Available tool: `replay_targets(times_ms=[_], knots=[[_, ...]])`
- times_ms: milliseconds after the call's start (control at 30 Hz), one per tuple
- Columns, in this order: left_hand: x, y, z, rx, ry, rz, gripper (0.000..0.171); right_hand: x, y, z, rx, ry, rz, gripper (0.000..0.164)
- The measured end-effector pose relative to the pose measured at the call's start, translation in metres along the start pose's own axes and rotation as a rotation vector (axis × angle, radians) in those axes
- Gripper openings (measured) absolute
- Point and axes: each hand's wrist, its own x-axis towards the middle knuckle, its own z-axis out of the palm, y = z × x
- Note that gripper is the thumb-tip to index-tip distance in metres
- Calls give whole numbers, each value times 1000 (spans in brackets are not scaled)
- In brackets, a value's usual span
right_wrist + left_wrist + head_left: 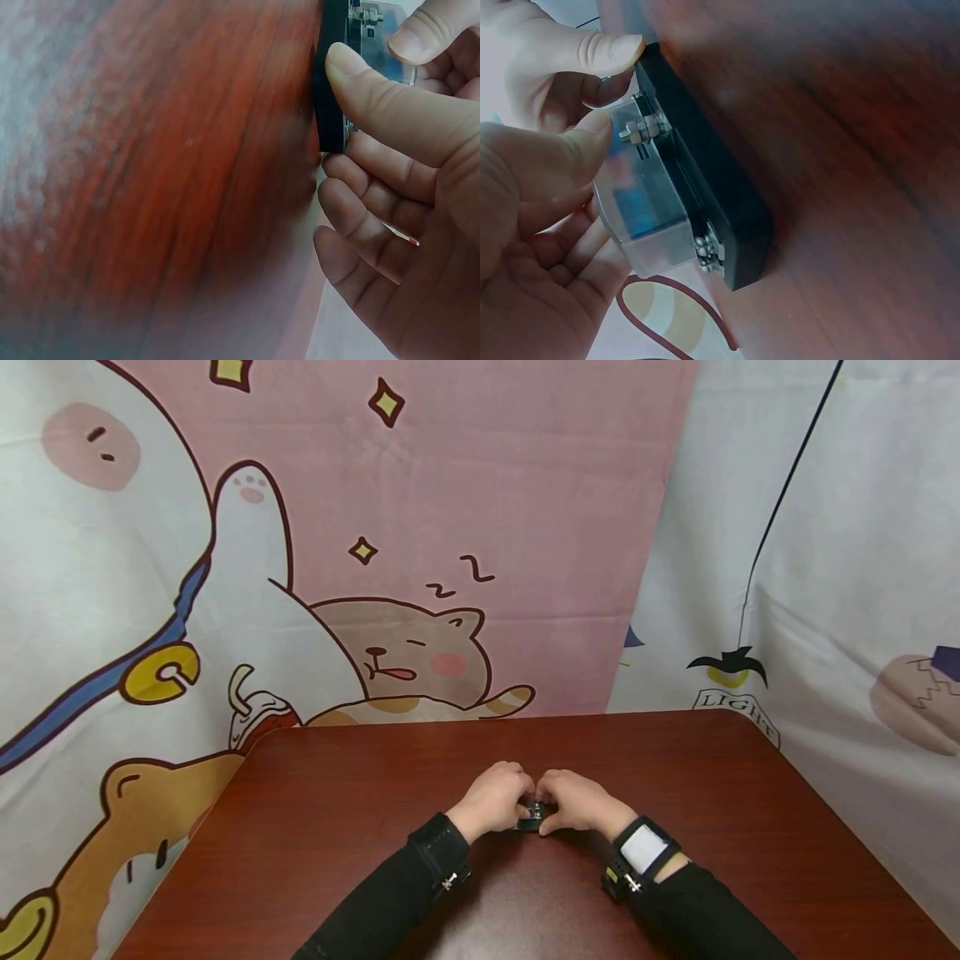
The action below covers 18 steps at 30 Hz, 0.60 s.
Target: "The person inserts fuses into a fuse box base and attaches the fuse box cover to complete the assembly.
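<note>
A small device with a black base [705, 172] and a clear plastic cover [660, 251] is between my two hands, low over the table. Metal bolts and nuts [641, 131] show along the base's near side. Blue and red patches show through the cover; what they belong to is unclear. My left hand [495, 797] grips the cover, its thumb on the near face and its fingers behind. My right hand [585, 802] pinches one end of the base, its thumb [349, 64] on the edge. From the head view, the hands hide most of the device.
The dark reddish-brown table [315, 827] extends around both hands. Behind its far edge hangs a printed cloth [555, 527] with cartoon animals, and a whitish cloth [840, 610] hangs at the right.
</note>
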Motion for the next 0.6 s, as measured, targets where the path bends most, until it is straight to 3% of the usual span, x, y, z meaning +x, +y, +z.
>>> replay_targets(times_ms=[433, 600], knots=[[2, 3, 0, -20, 3, -28, 15, 0, 2, 0, -3, 8, -8, 36], [-6, -2, 2, -75, 36, -42, 34, -3, 6, 0, 5, 8, -49, 38]])
